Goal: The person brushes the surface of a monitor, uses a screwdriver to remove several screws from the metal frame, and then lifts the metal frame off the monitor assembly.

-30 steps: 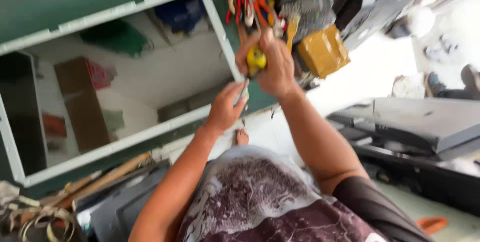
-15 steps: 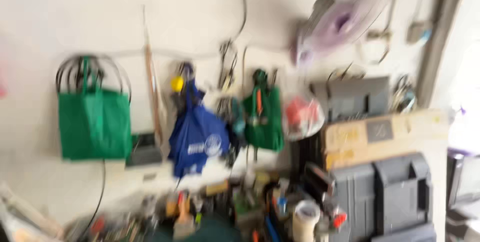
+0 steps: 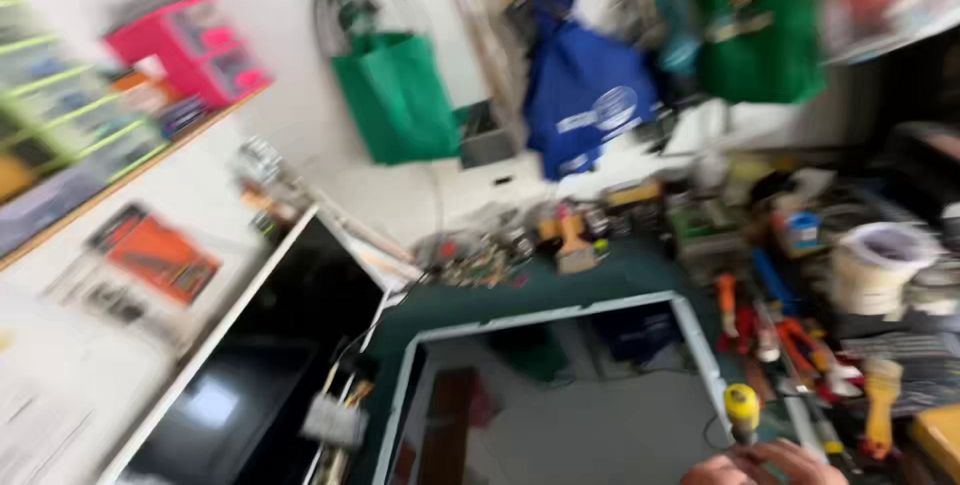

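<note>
The view is blurred by motion. At the bottom right edge my right hand (image 3: 772, 465) is closed around a screwdriver with a yellow-capped handle (image 3: 742, 409) that stands up above the fingers. The hand is at the right side of a white-framed mirror panel (image 3: 695, 330) lying flat on the green bench top. My left hand is out of the picture.
A black white-edged panel (image 3: 260, 375) leans at the left. Orange-handled tools (image 3: 800, 340) and a tape roll (image 3: 880, 265) crowd the bench on the right. On the wall hang a green bag (image 3: 395, 95) and a blue bag (image 3: 585, 95), beside pink drawers (image 3: 190, 45).
The view swung from looking down at both hands on the mirror frame, up to the wall, and now partly back down. Only one hand with the screwdriver shows now.
</note>
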